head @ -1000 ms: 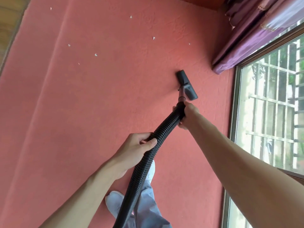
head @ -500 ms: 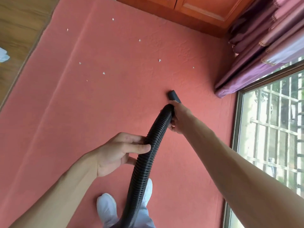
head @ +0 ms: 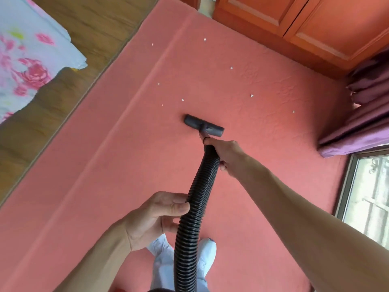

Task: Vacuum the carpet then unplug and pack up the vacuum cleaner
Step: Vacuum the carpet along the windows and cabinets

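Note:
A black ribbed vacuum hose runs up the middle of the view to a flat grey nozzle lying crosswise on the red carpet. My right hand grips the hose's front end just behind the nozzle. My left hand holds the hose lower down, thumb over it. Several small white scraps lie on the carpet beyond the nozzle. The vacuum's body and plug are out of view.
A wooden floor borders the carpet on the left, with a flowered bedsheet at the top left. Orange cabinet doors stand at the far end. Purple curtains and a window lie on the right. My feet stand under the hose.
The nozzle has swung left and now lies crosswise, closer to the scraps. The view has tilted up and left, bringing the bedsheet and cabinet doors into sight. Both hands keep their grip.

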A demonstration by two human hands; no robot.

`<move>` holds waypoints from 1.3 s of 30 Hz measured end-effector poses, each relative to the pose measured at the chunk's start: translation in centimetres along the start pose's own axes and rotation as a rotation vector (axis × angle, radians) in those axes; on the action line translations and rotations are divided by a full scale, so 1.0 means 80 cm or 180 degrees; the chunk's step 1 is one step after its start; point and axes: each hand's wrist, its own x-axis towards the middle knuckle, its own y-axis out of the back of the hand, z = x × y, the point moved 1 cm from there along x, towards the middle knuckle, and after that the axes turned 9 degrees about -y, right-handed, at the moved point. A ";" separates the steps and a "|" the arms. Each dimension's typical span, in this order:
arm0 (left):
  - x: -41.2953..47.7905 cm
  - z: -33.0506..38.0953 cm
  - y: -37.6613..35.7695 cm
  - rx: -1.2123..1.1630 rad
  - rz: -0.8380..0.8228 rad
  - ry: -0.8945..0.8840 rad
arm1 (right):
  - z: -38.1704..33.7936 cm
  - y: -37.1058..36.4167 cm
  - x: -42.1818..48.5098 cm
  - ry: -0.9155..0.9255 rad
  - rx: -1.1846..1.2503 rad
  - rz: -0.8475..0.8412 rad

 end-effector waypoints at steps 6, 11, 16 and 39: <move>-0.040 0.001 0.033 -0.0370 0.0273 -0.0238 | -0.018 -0.069 -0.017 0.0213 -0.0498 0.0006; -0.069 0.009 0.060 -0.0599 0.0252 -0.0322 | -0.039 -0.103 -0.033 0.0319 -0.0916 0.0047; -0.074 0.018 0.069 -0.0709 0.0210 -0.0379 | -0.062 -0.121 -0.051 0.0355 -0.1178 0.0011; 0.049 0.033 0.066 -0.0567 0.1709 -0.0706 | -0.147 -0.132 0.056 -0.0029 -0.0826 -0.0438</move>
